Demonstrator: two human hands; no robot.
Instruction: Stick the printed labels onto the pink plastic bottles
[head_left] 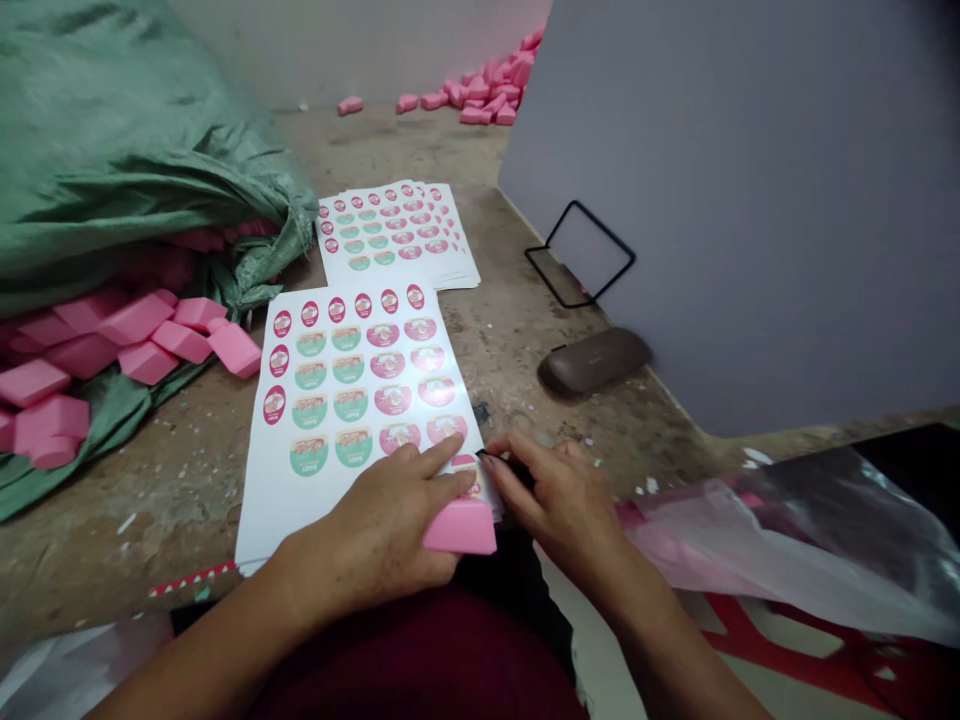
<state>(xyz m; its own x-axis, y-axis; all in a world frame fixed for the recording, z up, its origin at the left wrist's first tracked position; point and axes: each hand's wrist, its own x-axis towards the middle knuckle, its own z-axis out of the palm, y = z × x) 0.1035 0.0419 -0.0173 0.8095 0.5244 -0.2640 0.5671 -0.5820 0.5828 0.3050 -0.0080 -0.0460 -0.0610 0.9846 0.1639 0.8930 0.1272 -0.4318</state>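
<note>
- left hand [375,530]: lies on the lower right part of the sheet [352,400]; fingers are together and nearly straight, with the index fingertip [459,447] pressing on the sheet beside a sticker; a pink foam block [459,527] sits against the hand's thumb side, at the sheet's lower right corner; whether the hand grips it I cannot tell
- right hand [555,500]: comes in from the right, just beside the left hand; thumb and fingers are pinched together on a small black tool [495,460], its tip at the sheet's right edge, by a sticker; what kind of tool it is stays hidden in the fingers
- sheet: white, flat on the bench [172,500], right in front of the person; it carries rows of round and oval pink and green stickers; its near edge overhangs the bench a little
- stack [397,235]: more sticker sheets, slightly fanned, just past the sheet and touching its far edge
- sack [127,150]: green woven, bulging at the bench's left; loose foam blocks [75,360] spill from it, near the sheet
- board [735,200]: grey, upright at the right, with a black wire stand [577,255] and a brown glasses case [596,360] before it
- plastic bag [780,540]: crumpled, at the lower right, well apart from the sheet
- foam heap [487,90]: pink, on the floor far beyond the bench
</note>
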